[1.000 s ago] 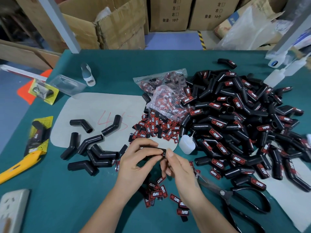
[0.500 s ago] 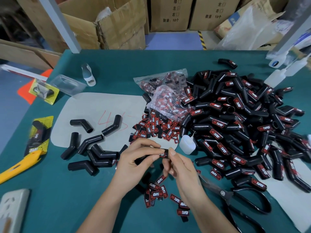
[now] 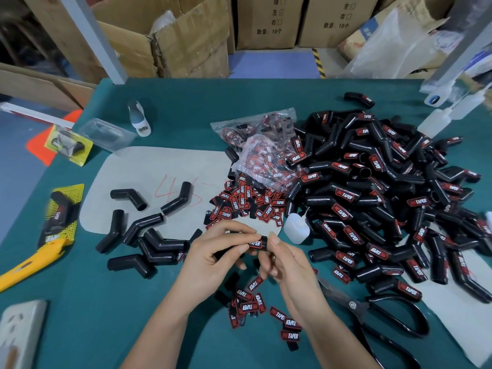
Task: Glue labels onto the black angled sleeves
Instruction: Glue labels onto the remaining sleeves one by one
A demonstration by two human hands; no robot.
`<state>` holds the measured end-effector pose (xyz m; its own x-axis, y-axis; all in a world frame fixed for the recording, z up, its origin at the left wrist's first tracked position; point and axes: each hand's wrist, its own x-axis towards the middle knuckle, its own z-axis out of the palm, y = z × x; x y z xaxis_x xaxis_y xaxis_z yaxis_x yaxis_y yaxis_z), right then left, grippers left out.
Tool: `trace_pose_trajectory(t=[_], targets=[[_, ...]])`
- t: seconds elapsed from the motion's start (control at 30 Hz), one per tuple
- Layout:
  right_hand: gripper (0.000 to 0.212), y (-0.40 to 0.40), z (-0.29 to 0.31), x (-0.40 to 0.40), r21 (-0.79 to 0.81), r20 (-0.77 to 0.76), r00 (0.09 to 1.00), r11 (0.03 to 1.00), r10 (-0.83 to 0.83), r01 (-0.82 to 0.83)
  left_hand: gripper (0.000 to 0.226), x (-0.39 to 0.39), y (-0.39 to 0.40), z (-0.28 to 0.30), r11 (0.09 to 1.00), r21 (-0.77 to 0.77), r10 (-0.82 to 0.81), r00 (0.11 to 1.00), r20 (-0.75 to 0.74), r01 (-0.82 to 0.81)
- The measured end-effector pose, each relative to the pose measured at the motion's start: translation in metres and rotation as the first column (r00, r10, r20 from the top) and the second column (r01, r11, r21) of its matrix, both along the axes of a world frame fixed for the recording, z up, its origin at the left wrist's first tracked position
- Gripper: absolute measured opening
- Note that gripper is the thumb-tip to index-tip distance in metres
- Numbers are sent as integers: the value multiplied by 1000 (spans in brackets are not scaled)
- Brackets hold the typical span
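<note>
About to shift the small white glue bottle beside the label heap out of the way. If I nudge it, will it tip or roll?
The glue bottle looks squat but leans, its nozzle angled toward the pile of labelled sleeves, so a push may well topple it. It seems translucent thin plastic, so probably light and squeezable. Its rounded body could roll once down.

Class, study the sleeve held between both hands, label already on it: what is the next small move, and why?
Probably set it on the labelled pile to the right. The left hand and right hand grip a black angled rubber sleeve whose red-and-black label already lies against it, and the small white glue bottle stands unused.
</note>
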<state>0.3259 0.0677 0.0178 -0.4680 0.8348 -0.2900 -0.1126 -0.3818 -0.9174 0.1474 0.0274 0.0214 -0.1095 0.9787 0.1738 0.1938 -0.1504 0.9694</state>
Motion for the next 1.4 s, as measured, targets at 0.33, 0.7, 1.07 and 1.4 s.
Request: trace_pose_trajectory(t=[0.33, 0.7, 1.07, 1.4], targets=[[64, 2, 2, -2, -17, 33, 999, 1000, -15, 16, 28, -1, 0, -3, 999, 2, -52, 999, -2, 52], [79, 3, -2, -1, 25, 13, 999, 999, 30, -30, 23, 3, 0, -3, 994, 104, 50, 987, -152, -34], [57, -1, -10, -5, 70, 98, 994, 996, 55, -62, 12, 11, 1, -7, 976, 165, 160, 983, -88, -144], [57, -1, -14, -4, 31, 71, 996, 998, 61, -63, 12, 11, 1, -12, 965, 220, 178, 973, -149, -143]])
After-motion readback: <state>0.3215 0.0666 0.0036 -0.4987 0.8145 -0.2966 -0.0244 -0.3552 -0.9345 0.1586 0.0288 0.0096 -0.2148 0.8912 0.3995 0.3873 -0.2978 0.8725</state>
